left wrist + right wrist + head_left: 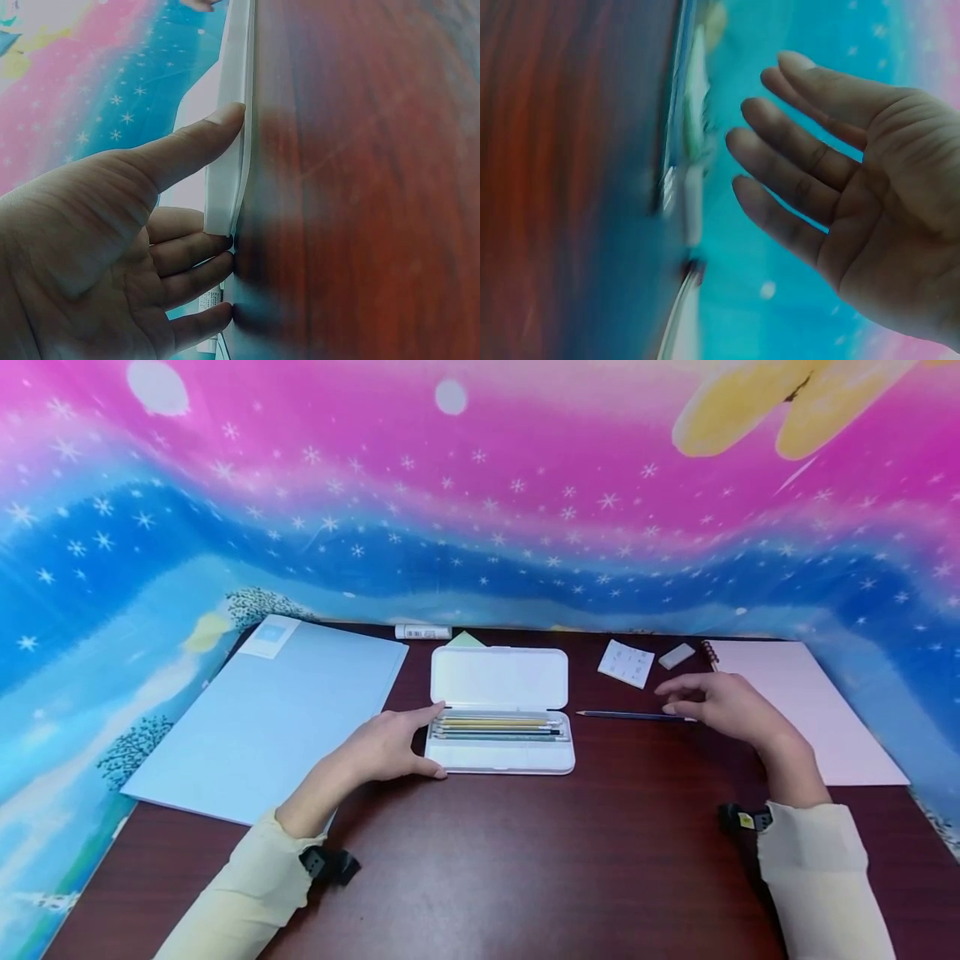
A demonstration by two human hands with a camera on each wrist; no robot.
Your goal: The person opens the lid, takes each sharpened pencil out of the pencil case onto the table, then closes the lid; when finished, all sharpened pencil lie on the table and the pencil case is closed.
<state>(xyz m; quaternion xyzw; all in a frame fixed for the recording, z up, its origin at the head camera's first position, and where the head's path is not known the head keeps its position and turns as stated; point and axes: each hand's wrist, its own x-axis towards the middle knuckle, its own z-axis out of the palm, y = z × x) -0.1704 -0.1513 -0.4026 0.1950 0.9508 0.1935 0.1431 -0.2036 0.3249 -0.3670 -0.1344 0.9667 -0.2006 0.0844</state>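
Your left hand grasps the left end of the white pencil case, with the thumb at the front edge and the other fingers around the left side and the back corner. The case lies in the middle of the brown table, its lid folded back, and several pencils lie side by side within it. Your right hand is released: its fingers are loosely bent and hold nothing, just above the right end of a single dark pencil. This pencil lies on the table to the right of the case, apart from it. Behind it you have a small white card and an eraser, and a spiral notebook is at the right. At the left lies a large light-blue folder; behind the case are a white tube and a piece of green paper.
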